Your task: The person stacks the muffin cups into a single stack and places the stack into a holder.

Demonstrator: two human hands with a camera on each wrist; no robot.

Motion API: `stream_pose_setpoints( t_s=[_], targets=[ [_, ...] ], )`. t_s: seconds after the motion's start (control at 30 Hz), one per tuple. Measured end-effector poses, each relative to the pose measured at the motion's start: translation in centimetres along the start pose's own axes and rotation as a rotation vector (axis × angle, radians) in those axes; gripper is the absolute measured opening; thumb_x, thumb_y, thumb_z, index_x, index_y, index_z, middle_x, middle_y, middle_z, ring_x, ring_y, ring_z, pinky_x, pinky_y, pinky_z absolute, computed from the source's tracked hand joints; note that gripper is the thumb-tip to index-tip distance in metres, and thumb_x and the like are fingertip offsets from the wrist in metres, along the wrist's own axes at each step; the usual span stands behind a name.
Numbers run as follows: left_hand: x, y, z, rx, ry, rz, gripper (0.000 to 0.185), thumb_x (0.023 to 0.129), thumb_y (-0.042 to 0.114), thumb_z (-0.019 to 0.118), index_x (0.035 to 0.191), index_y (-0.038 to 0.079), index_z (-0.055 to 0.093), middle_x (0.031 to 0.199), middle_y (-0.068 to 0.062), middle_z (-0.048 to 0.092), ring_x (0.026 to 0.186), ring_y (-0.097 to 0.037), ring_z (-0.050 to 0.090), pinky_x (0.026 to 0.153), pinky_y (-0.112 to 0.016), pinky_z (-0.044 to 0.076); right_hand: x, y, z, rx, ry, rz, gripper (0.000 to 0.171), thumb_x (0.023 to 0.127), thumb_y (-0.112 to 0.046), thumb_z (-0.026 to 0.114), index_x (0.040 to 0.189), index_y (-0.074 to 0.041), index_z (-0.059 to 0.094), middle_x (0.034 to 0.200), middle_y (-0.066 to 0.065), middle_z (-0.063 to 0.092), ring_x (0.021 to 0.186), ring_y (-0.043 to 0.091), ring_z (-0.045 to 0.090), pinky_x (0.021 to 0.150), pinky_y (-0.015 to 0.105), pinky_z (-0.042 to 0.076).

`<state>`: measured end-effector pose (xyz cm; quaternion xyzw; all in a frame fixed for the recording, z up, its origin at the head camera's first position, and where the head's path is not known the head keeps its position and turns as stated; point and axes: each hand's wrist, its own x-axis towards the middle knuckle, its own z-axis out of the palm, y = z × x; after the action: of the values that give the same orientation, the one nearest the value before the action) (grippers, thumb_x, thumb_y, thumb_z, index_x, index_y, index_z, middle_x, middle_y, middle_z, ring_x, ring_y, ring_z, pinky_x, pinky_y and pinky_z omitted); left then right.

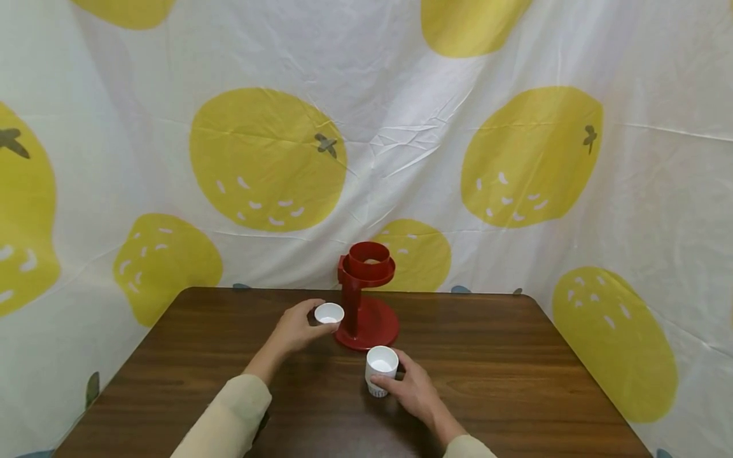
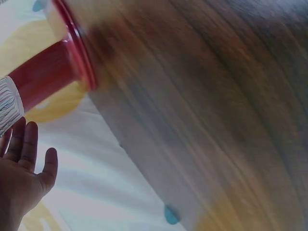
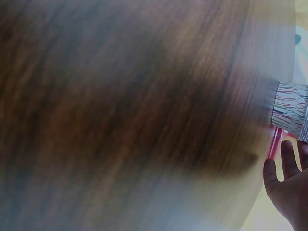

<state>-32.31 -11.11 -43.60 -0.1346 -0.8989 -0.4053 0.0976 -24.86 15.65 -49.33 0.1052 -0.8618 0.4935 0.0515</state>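
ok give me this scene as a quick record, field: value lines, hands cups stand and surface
left hand: holds a small white cup beside the stand's post
right hand: grips a white paper cup standing on the table
stand: red stand, round base, upright post, ring on top
surface: dark wooden table
backdrop: white sheet with yellow fruit prints

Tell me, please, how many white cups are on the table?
2. One cup is in the left hand, beside the red stand; the other cup is in the right hand, in front of the stand. None seems hidden.
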Motion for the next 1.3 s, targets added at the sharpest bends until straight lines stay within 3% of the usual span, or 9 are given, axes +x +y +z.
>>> stream_pose_setpoints(
  t_s=[0.83,1.3],
  targets=[
    [-0.5,5.7,0.7,-0.096,-0.087,0.116,0.061,0.077,0.035,0.085,0.126,0.007,0.063,0.121,-0.006,0.065,0.112,-0.024,0.059,0.098,-0.046,0.046,0.1,-0.2,0.0,0.027,-0.017,0.007,0.063,0.08,-0.033,0.083,0.131,-0.007,0.058,0.11,0.007,0.068,0.106,0.026,0.061,0.09,0.046,0.046],
    [-1.0,6.8,2.3,-0.123,-0.154,0.132,0.062,0.08,0.039,0.082,0.129,0.008,0.061,0.124,-0.007,0.064,0.112,-0.025,0.059,0.098,-0.047,0.046,0.0,-0.1,0.0,0.033,-0.027,0.02,0.062,0.08,-0.033,0.083,0.13,-0.007,0.059,0.11,0.006,0.068,0.104,0.025,0.061,0.089,0.046,0.046]
  ],
)
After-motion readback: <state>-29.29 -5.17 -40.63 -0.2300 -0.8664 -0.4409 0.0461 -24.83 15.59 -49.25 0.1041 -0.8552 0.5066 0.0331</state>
